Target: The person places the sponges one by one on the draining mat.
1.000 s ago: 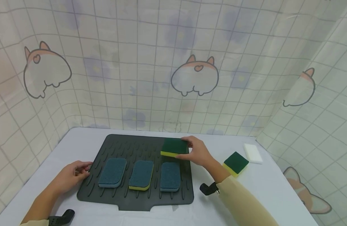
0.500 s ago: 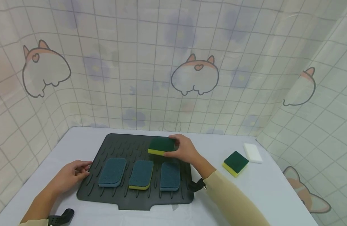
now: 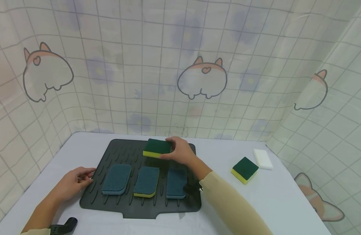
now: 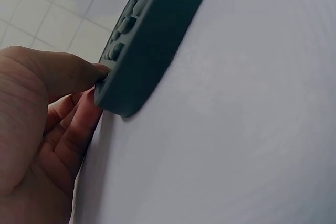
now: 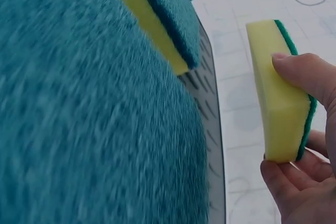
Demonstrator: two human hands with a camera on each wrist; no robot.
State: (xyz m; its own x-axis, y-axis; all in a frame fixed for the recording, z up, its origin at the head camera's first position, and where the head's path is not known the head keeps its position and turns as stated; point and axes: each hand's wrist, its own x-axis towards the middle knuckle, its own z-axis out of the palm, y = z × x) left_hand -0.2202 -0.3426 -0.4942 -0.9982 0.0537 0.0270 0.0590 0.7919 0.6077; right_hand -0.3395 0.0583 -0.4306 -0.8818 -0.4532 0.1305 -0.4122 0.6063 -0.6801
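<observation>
My right hand [image 3: 181,150] pinches a green-and-yellow scrub sponge [image 3: 157,147] by its right end, over the back of a dark grey ridged drying mat [image 3: 118,150]. In the right wrist view the thumb presses one side of this sponge [image 5: 273,87], fingertips on its far end. My left hand [image 3: 73,183] is at the mat's left edge; in the left wrist view the thumb lies on the rim [image 4: 123,90] with fingers under it. Three blue-topped sponges lie in a row on the mat: left [image 3: 117,179], middle [image 3: 146,181] and right [image 3: 175,181].
Right of the mat, another green-and-yellow sponge [image 3: 245,169] lies on the white table [image 3: 227,215]. Behind it is a white block [image 3: 263,159]. A patterned curtain [image 3: 157,81] surrounds the back and sides.
My right hand has carried the green-and-yellow scrub sponge leftward, from the mat's back right corner to behind the middle blue-topped sponge. The left hand stays at the mat's edge.
</observation>
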